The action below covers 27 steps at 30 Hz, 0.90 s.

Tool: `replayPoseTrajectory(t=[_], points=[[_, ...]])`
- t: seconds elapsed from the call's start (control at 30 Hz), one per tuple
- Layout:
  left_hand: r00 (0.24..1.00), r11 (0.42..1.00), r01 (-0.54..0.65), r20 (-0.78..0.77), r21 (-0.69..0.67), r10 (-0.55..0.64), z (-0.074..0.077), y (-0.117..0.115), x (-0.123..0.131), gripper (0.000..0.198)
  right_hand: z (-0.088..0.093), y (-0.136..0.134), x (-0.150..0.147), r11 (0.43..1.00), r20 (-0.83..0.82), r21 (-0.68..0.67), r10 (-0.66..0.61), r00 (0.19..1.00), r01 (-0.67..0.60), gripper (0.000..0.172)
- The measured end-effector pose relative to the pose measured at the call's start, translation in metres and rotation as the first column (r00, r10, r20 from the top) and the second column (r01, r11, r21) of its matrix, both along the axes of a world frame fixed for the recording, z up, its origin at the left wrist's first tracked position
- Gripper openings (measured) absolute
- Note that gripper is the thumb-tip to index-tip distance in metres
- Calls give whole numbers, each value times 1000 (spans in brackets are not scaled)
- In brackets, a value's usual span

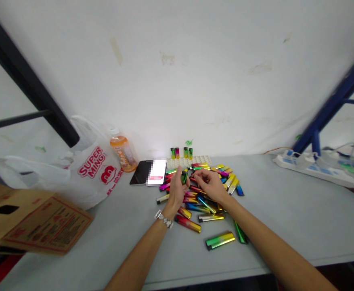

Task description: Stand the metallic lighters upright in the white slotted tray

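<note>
A heap of several shiny multicoloured lighters (pixel 208 194) lies on the grey table (pixel 285 218). My left hand (pixel 177 190), with a watch on its wrist, is closed round a green lighter (pixel 184 177) and holds it upright. My right hand (pixel 208 184) rests over the heap with fingers curled, pinching at lighters right beside the left hand. Behind the heap a white tray (pixel 189 161) holds a few lighters (pixel 181 153) standing upright in its slots.
A phone (pixel 149 172) lies left of the tray, beside an orange drink bottle (pixel 122 153). A white plastic bag (pixel 86 171) and a cardboard box (pixel 31 220) sit at the left. A power strip (pixel 310 167) lies at the right. A white wall stands close behind.
</note>
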<state>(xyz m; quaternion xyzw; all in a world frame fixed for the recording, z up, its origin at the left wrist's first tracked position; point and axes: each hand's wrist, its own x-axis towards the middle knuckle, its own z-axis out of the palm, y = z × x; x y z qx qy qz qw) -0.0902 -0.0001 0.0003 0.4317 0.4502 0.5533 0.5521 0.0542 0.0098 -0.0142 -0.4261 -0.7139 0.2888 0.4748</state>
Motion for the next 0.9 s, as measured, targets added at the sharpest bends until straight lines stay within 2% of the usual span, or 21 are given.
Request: replayPoseTrajectory(t=[0.2, 0.53, 0.77, 0.9], points=[[989, 997, -59, -131, 44, 64, 0, 1, 2, 37, 1, 0, 0, 1000, 22, 6, 4, 1000, -4, 23], [985, 997, -67, -157, 49, 74, -5, 4, 2, 34, 2, -1, 0, 1000, 15, 2, 18, 1000, -18, 22], [991, 997, -66, -111, 28, 69, -6, 2, 1, 36, 4, -3, 0, 1000, 20, 22, 9, 1000, -10, 21], [999, 999, -43, 16, 12, 43, -6, 0, 2, 38, 8, -7, -1, 998, 2, 62, 10, 1000, -10, 24]])
